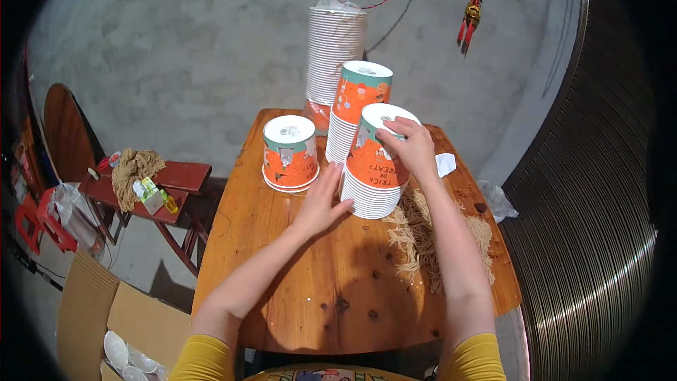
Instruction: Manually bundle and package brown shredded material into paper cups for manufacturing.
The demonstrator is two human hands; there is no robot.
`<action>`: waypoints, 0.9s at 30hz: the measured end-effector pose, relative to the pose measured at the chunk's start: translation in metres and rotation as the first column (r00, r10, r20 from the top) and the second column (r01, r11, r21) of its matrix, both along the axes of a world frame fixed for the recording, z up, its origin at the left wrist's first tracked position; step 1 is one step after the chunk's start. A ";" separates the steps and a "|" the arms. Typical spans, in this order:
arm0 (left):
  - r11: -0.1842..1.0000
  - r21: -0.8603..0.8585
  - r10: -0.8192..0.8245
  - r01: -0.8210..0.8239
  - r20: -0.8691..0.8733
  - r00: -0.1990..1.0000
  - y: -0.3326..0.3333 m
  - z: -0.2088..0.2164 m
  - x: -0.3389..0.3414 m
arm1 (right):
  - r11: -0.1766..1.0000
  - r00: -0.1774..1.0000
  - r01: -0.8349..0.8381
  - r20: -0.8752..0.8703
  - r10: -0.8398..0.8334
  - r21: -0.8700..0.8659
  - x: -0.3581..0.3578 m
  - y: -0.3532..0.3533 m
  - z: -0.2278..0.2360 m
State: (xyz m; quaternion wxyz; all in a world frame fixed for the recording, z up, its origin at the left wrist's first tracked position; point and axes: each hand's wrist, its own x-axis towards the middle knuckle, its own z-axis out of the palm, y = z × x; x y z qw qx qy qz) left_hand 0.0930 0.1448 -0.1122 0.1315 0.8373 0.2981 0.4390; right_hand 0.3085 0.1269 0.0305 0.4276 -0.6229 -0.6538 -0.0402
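Where RH (415, 149) rests, tub stack (369, 194) below, LH (319, 206) alongside

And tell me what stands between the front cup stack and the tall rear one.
Another upside-down stack of orange cups, as the head view shows.

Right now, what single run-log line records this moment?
left hand: at lower side of front cup stack; right hand: on its top; support: wooden table
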 end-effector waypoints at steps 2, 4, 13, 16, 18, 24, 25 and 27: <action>0.999 -0.035 -0.016 0.015 -0.023 1.000 -0.003 -0.010 0.008 | 0.999 1.000 -0.001 0.003 0.000 0.035 -0.001 -0.001 0.003; 0.993 -0.112 -0.040 0.040 -0.004 0.999 -0.004 -0.014 0.015 | 0.994 1.000 -0.016 -0.021 0.019 0.104 -0.001 -0.005 0.011; 0.979 0.003 -0.192 0.205 0.369 0.909 -0.044 0.079 0.032 | 0.724 0.899 -0.067 -0.273 0.341 0.686 0.007 -0.077 0.065; 0.955 0.080 -0.294 0.286 0.391 0.872 -0.092 0.115 0.032 | 0.752 0.516 -0.103 -0.611 0.600 0.651 -0.015 -0.128 0.028; 0.952 0.017 -0.286 0.304 0.392 0.874 -0.113 0.107 0.023 | 0.826 0.325 -0.179 -0.761 0.562 0.534 -0.010 -0.138 -0.013; 0.986 0.116 -0.115 0.120 -0.045 0.992 -0.147 0.085 -0.022 | 0.992 0.983 -0.128 0.135 0.125 0.013 0.046 -0.181 -0.108; 0.985 0.133 -0.094 0.112 -0.134 0.986 -0.150 0.081 -0.031 | 0.992 0.983 -0.128 0.135 0.125 0.012 0.053 -0.185 -0.120; 0.988 0.102 -0.088 0.114 -0.233 0.968 -0.155 0.076 -0.044 | 0.990 0.949 -0.129 0.282 0.141 -0.062 0.062 -0.190 -0.135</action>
